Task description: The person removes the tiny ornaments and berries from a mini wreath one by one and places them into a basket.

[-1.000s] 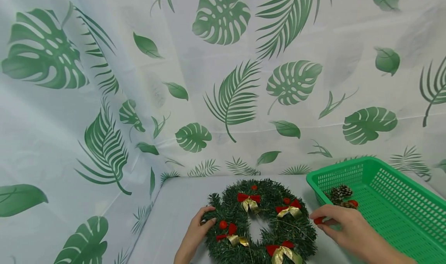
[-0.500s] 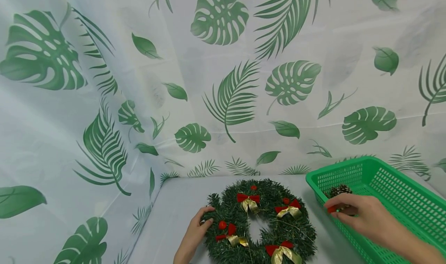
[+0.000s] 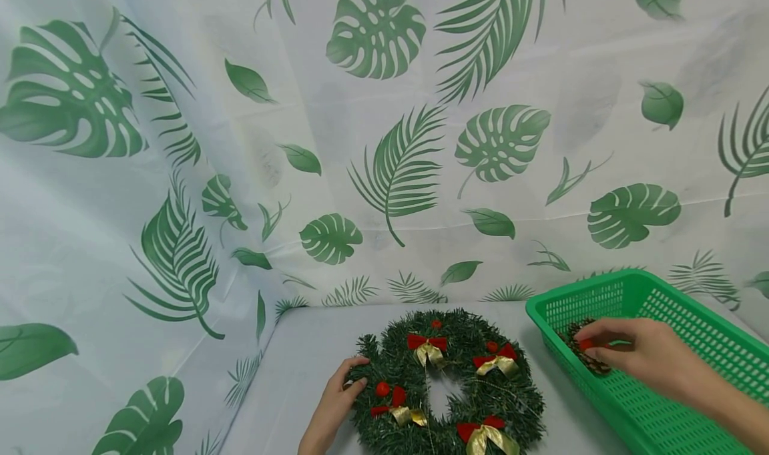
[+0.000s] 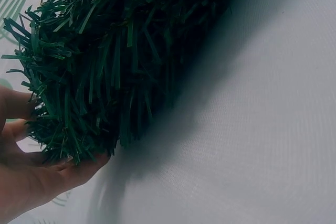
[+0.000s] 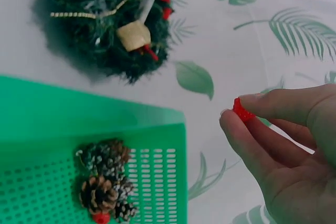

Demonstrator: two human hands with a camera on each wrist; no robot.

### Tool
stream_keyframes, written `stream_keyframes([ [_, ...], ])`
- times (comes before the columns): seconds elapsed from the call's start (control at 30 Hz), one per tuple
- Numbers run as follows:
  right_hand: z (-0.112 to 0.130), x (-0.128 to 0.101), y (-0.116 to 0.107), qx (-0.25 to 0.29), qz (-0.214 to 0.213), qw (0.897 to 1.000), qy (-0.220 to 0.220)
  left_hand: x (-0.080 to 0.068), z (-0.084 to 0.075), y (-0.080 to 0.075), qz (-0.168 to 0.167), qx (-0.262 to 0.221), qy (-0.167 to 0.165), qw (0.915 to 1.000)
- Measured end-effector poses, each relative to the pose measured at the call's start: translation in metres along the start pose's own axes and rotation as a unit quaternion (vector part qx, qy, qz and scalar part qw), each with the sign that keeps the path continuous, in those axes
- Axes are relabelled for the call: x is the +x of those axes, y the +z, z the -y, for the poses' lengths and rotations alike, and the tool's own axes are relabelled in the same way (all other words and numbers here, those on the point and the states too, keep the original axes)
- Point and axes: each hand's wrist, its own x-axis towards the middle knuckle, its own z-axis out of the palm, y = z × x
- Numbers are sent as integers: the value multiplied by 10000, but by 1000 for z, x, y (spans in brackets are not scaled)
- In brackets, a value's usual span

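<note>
A green tinsel wreath (image 3: 510, 401) with red-and-gold bows and small red balls lies on the white-covered table. My left hand (image 3: 333, 401) holds its left edge; in the left wrist view the thumb and fingers (image 4: 79, 174) close around the needles. My right hand (image 3: 655, 358) is over the near-left part of the green basket (image 3: 639, 276), pinching a small, bumpy red berry ornament (image 5: 242, 110) between thumb and fingertips. Beneath that hand, pine cones (image 5: 98, 195) and another red ball (image 5: 101, 217) lie inside the basket, partly hidden in the head view.
The perforated basket stands right of the wreath, its wall rising between the two. A white curtain (image 3: 408, 255) printed with green leaves hangs behind and along the left side. A gold bead chain (image 5: 73, 15) runs across the wreath.
My right hand has moved right, away from the wreath's edge to over the basket, still pinching the red berry ornament. The left hand and the wreath have stayed in place.
</note>
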Motion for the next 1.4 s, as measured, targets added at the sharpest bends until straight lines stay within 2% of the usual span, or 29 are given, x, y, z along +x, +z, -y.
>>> stream_keyframes([
  [0.6,-39,22,-11,-449,-161,9988,-128,2,1,1,-30,72,-49,10000],
  [1.1,-65,36,-14,-315,206,9991,211,2,-1,3,-130,130,88,9998],
  [1.4,-84,43,-8,-223,398,9986,261,3,0,4,-138,176,92,9997],
])
